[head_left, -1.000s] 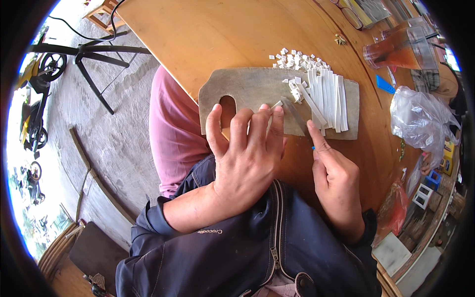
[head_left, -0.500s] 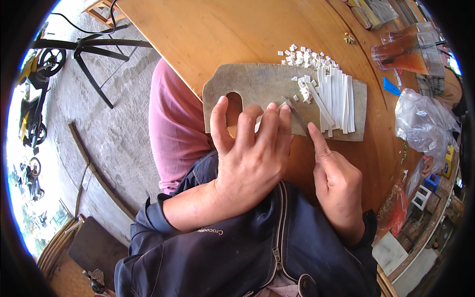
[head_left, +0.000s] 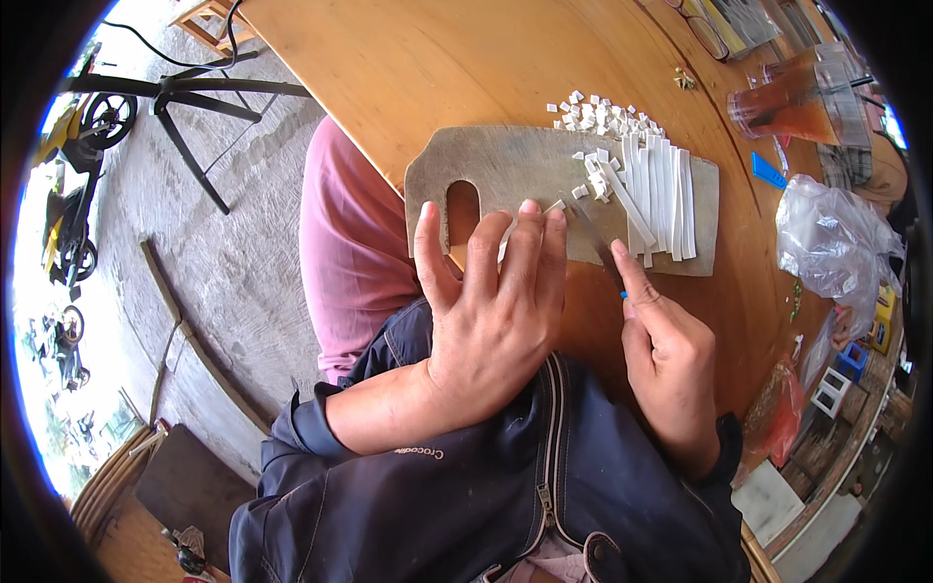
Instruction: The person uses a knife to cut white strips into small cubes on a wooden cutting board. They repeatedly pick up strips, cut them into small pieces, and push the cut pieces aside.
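A grey-brown wooden cutting board [head_left: 525, 151] with an oblong handle hole lies at the table's near edge. My left hand [head_left: 491, 311] spreads its fingers over the board. Its fingertips pin down a narrow white strip [head_left: 505, 245], mostly hidden beneath them, whose end pokes out by the index finger. In my right hand [head_left: 671, 355] is a thin knife [head_left: 595, 236], its index finger along the top. The blade is just right of the strip's end; a bit of blue handle shows. Several white strips [head_left: 661, 199] lie side by side on the board's right, with small cut pieces [head_left: 596, 185] beside them.
More white pieces [head_left: 607, 117] are heaped on the wooden table [head_left: 437, 68] behind the board. Toward the right stand plastic cups of brown drink [head_left: 787, 112], a blue plastic piece [head_left: 768, 171] and a clear plastic bag [head_left: 836, 228]. Eyeglasses [head_left: 705, 29] lie at the back.
The knife has drawn back slightly right and toward me with my right hand, leaving a wider gap from the strip's end. My left hand stays on the strip.
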### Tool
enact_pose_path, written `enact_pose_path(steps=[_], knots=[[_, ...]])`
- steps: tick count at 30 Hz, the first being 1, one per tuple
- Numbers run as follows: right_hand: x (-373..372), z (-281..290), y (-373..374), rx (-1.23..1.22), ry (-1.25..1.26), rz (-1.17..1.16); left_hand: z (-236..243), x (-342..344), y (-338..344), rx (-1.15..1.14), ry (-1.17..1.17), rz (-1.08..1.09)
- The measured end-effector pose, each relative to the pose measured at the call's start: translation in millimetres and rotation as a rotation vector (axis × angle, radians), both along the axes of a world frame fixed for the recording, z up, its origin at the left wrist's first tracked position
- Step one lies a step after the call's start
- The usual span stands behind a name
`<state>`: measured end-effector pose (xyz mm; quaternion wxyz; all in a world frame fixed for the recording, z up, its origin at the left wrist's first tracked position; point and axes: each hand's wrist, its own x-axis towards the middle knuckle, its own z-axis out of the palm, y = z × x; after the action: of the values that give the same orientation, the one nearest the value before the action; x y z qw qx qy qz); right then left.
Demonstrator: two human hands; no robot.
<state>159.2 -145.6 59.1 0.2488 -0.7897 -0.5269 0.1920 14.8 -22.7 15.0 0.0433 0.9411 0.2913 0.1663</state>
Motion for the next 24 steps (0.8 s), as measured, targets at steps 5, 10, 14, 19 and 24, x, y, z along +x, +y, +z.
enact_pose_path(steps=[5,10,14,19,24], knots=[[-3.6,0.2,3.0,-0.014,-0.005,0.016,0.1,-1.8,1.2,0.000,0.013,-0.017],[-5.6,-3.9,3.0,-0.017,-0.039,0.021,0.5,-2.1,2.9,0.021,0.031,-0.027],[-12.7,1.7,5.7,-0.049,-0.168,0.011,3.5,0.3,4.8,0.017,0.034,-0.051],[-10.7,-6.9,7.9,-0.028,-0.153,0.020,1.1,-1.8,0.7,-0.018,0.019,-0.008],[-3.6,-2.0,3.2,-0.018,-0.037,-0.011,2.6,-6.0,-0.5,-0.020,0.034,-0.001]])
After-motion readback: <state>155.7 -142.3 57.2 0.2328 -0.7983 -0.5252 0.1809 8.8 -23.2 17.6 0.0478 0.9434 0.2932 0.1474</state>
